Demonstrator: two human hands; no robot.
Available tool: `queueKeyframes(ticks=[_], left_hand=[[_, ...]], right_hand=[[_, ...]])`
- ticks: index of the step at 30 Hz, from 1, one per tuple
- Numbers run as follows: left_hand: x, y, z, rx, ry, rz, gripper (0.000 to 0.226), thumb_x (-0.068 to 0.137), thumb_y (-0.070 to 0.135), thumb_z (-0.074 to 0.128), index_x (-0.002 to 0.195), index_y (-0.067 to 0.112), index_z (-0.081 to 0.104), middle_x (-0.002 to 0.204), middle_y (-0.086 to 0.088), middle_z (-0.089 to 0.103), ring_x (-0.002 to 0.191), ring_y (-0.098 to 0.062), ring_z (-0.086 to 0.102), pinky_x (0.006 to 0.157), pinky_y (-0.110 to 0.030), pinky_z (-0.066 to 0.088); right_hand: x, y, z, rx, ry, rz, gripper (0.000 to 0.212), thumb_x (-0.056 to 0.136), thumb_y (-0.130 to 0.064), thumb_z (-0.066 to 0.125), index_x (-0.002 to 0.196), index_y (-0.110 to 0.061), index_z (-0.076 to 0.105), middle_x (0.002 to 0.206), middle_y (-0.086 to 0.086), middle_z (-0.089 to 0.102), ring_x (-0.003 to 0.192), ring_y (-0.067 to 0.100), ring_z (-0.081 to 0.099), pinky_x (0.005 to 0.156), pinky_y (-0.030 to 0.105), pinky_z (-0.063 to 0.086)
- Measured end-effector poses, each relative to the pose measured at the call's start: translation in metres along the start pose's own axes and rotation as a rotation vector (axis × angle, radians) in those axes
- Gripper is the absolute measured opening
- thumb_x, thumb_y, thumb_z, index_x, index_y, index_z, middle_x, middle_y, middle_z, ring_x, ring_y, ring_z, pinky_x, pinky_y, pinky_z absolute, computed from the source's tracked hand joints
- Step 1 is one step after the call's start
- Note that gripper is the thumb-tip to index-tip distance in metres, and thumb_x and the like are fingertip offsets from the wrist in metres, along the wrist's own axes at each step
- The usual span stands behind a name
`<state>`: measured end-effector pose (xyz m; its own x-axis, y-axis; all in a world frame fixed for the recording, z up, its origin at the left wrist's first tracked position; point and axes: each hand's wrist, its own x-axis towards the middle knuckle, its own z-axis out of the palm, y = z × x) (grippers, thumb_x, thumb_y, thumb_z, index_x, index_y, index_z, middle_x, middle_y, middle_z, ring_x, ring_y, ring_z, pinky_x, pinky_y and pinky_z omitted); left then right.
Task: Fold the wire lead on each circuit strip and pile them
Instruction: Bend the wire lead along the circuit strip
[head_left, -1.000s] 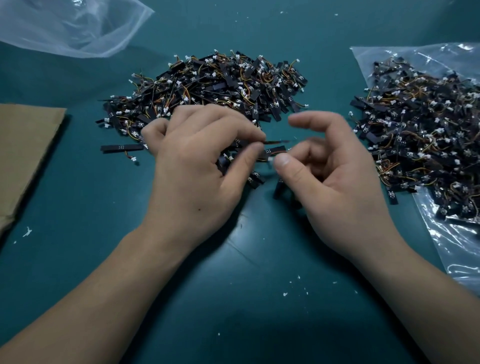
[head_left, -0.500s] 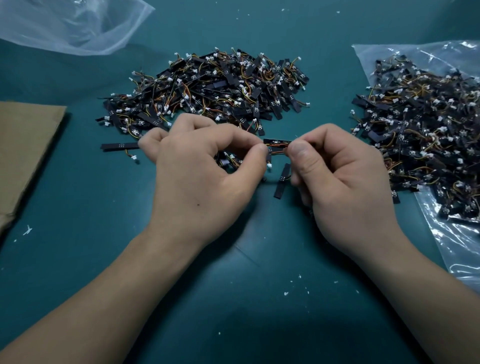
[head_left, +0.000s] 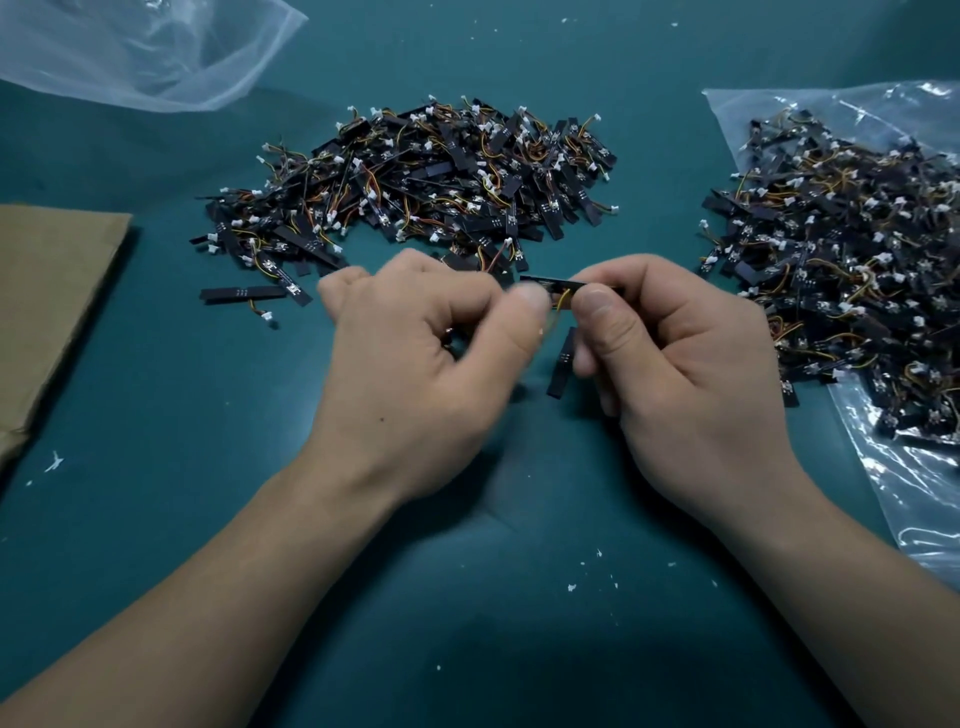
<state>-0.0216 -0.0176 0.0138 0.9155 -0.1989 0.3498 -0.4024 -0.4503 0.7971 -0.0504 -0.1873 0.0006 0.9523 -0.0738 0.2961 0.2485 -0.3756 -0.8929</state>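
Closed down from a loose spread a second ago: right hand (head_left: 691, 374), now pinching one end of circuit strip (head_left: 553, 283).
Left hand (head_left: 431, 358) curled, thumb and forefinger pinched at the other end, by the orange wire lead (head_left: 560, 300); probably braced both sides to bend the lead over. Held level above tabletop (head_left: 208, 519), between both thumbs, just before centre pile (head_left: 426, 176). Second strip (head_left: 563, 361) hanging under right fingers. Likely unfolded stock on bag (head_left: 909, 493), far right.

A dark teal tabletop (head_left: 156, 389) fills the view under dim, even light. A brown cardboard sheet (head_left: 47, 301) lies at its left edge. Beyond the cardboard sits a crumpled clear plastic bag (head_left: 145, 47). White crumbs (head_left: 571, 587) dot the surface well right of the cardboard.
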Motion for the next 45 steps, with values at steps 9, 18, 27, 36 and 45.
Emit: queueKeyframes(ticks=[9, 18, 27, 36, 45], left_hand=[[0.0056, -0.0051, -0.0006, -0.084, -0.051, 0.091, 0.021, 0.094, 0.015, 0.061, 0.074, 0.012, 0.068, 0.067, -0.001, 0.063, 0.063, -0.020, 0.056, 0.062, -0.037, 0.043], [0.0050, -0.0048, -0.0002, -0.087, -0.056, 0.060, 0.024, 0.092, 0.012, 0.061, 0.069, 0.019, 0.064, 0.064, 0.001, 0.060, 0.060, -0.019, 0.053, 0.058, -0.034, 0.042], [0.0049, -0.0037, -0.0017, -0.112, -0.097, 0.072, 0.024, 0.091, 0.012, 0.060, 0.068, 0.016, 0.064, 0.061, -0.002, 0.058, 0.058, -0.021, 0.052, 0.056, -0.035, 0.041], [0.0036, -0.0027, -0.0023, -0.112, -0.096, 0.114, 0.023, 0.090, 0.010, 0.061, 0.067, 0.013, 0.065, 0.061, -0.004, 0.059, 0.059, -0.023, 0.053, 0.057, -0.037, 0.041], [0.0041, -0.0028, -0.0019, -0.109, -0.087, 0.101, 0.022, 0.088, 0.010, 0.062, 0.067, 0.014, 0.066, 0.057, -0.005, 0.057, 0.053, -0.023, 0.049, 0.052, -0.035, 0.038]], right_hand=[[-0.0008, -0.0021, -0.0005, -0.001, -0.086, -0.006, 0.018, 0.103, -0.028, 0.057, 0.087, -0.030, 0.064, 0.065, -0.004, 0.064, 0.051, 0.006, 0.053, 0.055, 0.016, 0.040], [0.0015, 0.0001, -0.0023, 0.016, -0.175, 0.058, 0.023, 0.101, -0.027, 0.052, 0.082, -0.024, 0.066, 0.062, -0.002, 0.064, 0.052, 0.011, 0.051, 0.055, 0.028, 0.041], [0.0008, 0.0005, -0.0034, 0.092, -0.172, 0.059, 0.024, 0.097, -0.026, 0.053, 0.078, -0.021, 0.066, 0.057, -0.001, 0.059, 0.050, 0.013, 0.049, 0.053, 0.028, 0.040], [0.0007, -0.0010, -0.0047, 0.138, -0.174, 0.056, 0.025, 0.096, -0.025, 0.052, 0.075, -0.018, 0.064, 0.055, -0.002, 0.058, 0.048, 0.014, 0.048, 0.050, 0.027, 0.040], [0.0012, -0.0004, -0.0047, 0.112, -0.181, 0.042, 0.026, 0.096, -0.025, 0.051, 0.076, -0.017, 0.064, 0.056, -0.002, 0.058, 0.050, 0.014, 0.049, 0.053, 0.027, 0.041]])
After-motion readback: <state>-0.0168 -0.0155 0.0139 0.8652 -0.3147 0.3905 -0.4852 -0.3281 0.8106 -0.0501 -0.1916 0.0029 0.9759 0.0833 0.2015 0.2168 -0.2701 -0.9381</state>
